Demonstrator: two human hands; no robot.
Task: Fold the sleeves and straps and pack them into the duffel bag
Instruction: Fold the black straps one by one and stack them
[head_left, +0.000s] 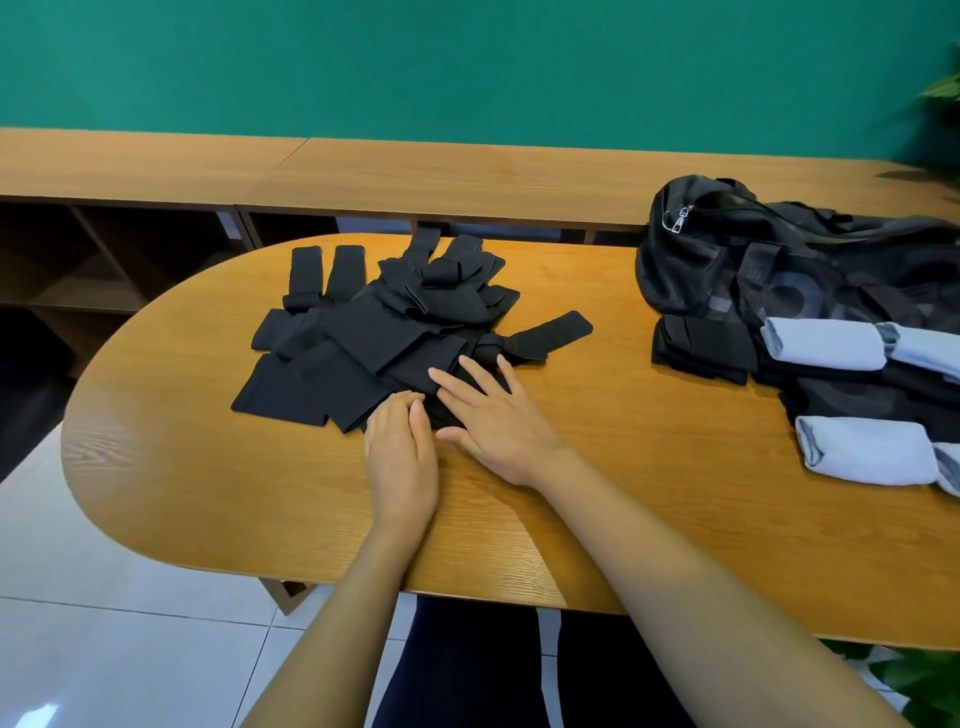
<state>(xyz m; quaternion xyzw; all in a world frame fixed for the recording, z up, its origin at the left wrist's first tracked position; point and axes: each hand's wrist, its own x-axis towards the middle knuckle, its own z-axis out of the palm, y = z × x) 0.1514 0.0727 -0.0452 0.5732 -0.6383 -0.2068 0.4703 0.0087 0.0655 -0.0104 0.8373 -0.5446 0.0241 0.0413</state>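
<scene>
The right hand's (493, 421) fingers (478, 376) lie straight and spread, pressing flat on the near edge of the pile of black sleeves and straps (363, 332). Just beside them, the left hand's (402, 462) fingers (402, 402) bend down at the pile's edge; whether they grip cloth cannot be told. The pile spreads away from the fingertips: flat black bands overlapping at odd angles, some doubled over, one strap reaching out past the right fingers. Well to the right of both hands on the wooden table (208, 467), the black mesh duffel bag (727, 260) lies slumped beside a folded black stack (701, 348) and light blue rolls (826, 340).
</scene>
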